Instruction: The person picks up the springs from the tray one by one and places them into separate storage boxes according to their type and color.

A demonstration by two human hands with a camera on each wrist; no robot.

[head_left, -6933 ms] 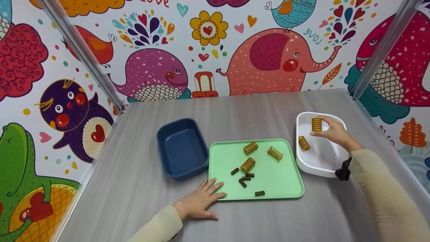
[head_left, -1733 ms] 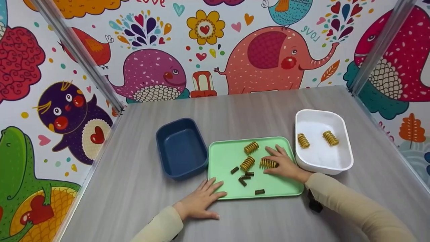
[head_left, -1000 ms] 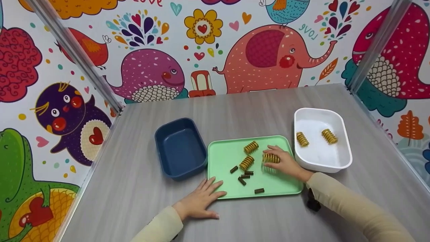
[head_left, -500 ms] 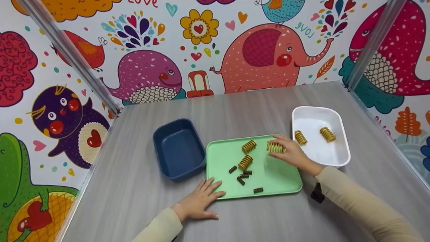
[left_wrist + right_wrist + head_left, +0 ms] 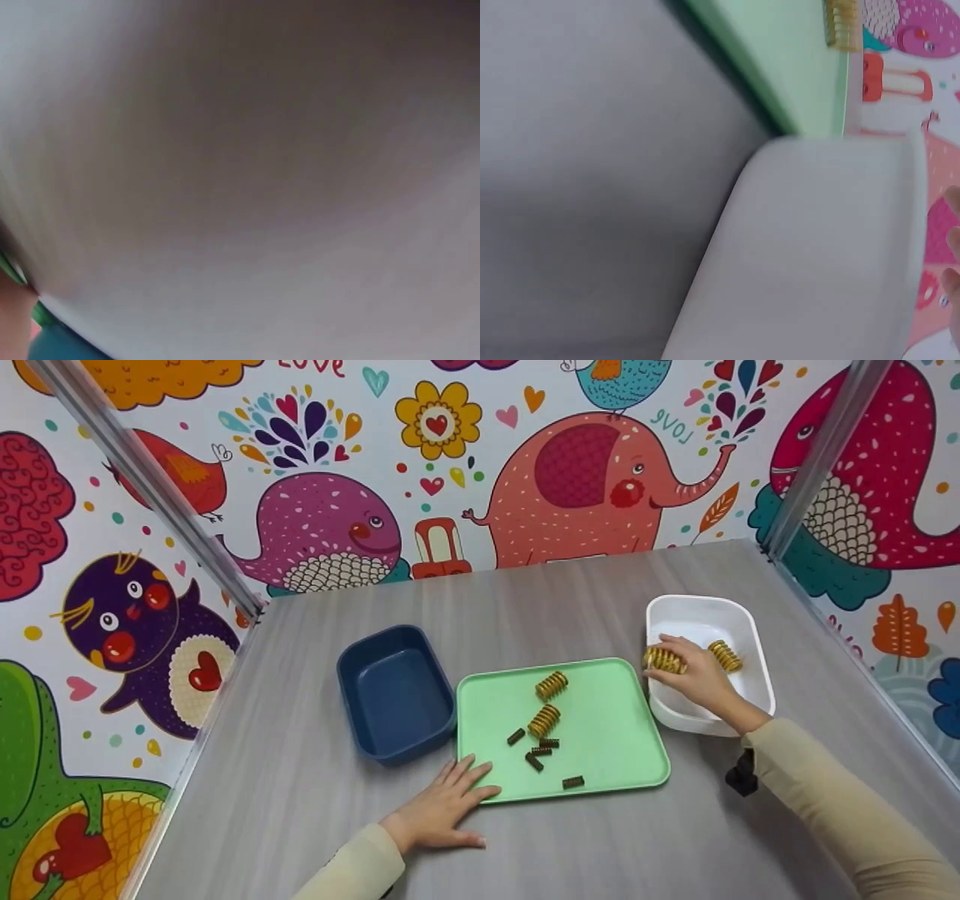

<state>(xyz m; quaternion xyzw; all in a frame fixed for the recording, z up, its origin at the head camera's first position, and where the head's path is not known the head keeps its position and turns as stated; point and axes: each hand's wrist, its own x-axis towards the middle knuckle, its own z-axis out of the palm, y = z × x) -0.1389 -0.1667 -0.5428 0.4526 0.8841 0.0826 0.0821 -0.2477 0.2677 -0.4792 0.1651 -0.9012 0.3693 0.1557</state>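
Carried off from above the green tray (image 5: 615, 735), one gold spring (image 5: 663, 660) now sits in my right hand (image 5: 696, 671) at the left side of the white bin (image 5: 752, 682). My thumb and fingers are curled round its coil, parted only as far as its girth. How high I hold it above the bin floor I can't tell, and the right wrist view catches only my fingertips beside the bin wall. I judge it stiff and fairly light, likely metal, with smooth, slightly slippery turns and little to break; it might give if squeezed end to end, so I'd pinch across the middle of the barrel, and I'd expect that round shape to roll. Another spring (image 5: 724, 656) lies in the bin, just right of my fingertips. Back on the tray are an upper gold spring (image 5: 552, 686), a lower gold spring (image 5: 544, 721) and five small dark springs (image 5: 573, 782), which look fiddlier, better suited to a fingertip pinch. My left hand (image 5: 442, 808) lies spread flat, fingertips on the tray's near-left corner, holding nothing. Beyond it stands the blue bin (image 5: 397, 690), beside the tray.
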